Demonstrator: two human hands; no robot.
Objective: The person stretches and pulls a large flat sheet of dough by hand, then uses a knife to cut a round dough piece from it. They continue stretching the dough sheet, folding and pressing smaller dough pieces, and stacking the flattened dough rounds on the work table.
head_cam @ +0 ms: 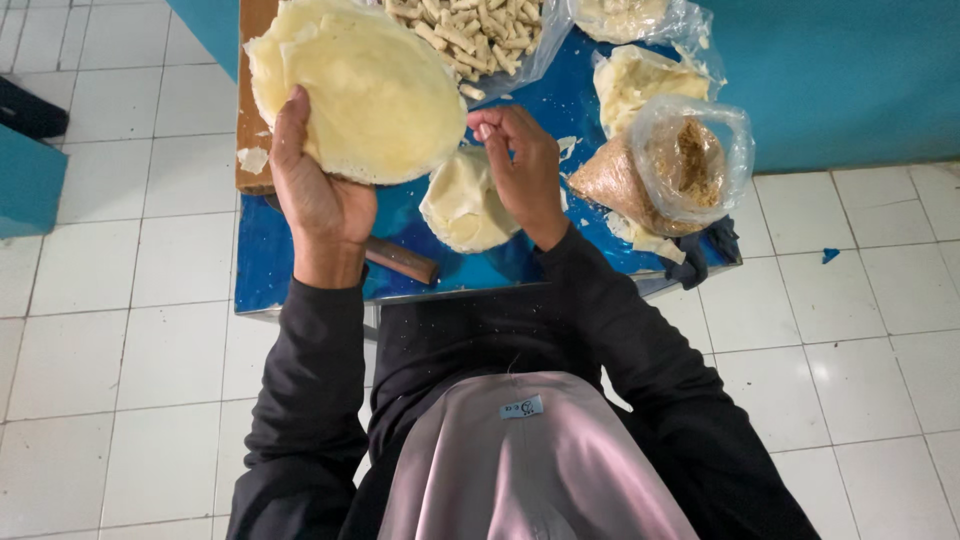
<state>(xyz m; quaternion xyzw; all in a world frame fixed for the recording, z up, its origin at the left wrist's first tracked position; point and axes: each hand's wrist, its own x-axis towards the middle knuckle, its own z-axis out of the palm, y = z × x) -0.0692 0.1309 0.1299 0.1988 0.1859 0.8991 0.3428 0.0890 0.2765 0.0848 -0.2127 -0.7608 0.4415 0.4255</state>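
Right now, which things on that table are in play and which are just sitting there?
In play:
- left hand holding up the round wrapper sheet
- right hand, fingers pinched at its edge
- wrapper stack beneath

Lying about:
- pile of rolled pieces
- bag of brown crumbs
- bagged dough
- wooden handle

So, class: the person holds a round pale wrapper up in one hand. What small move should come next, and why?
Probably peel the top sheet free. The left hand props the stack of wrappers up, and the right hand pinches at its edge, fingertips together, so lifting that edge away seems the natural next move.
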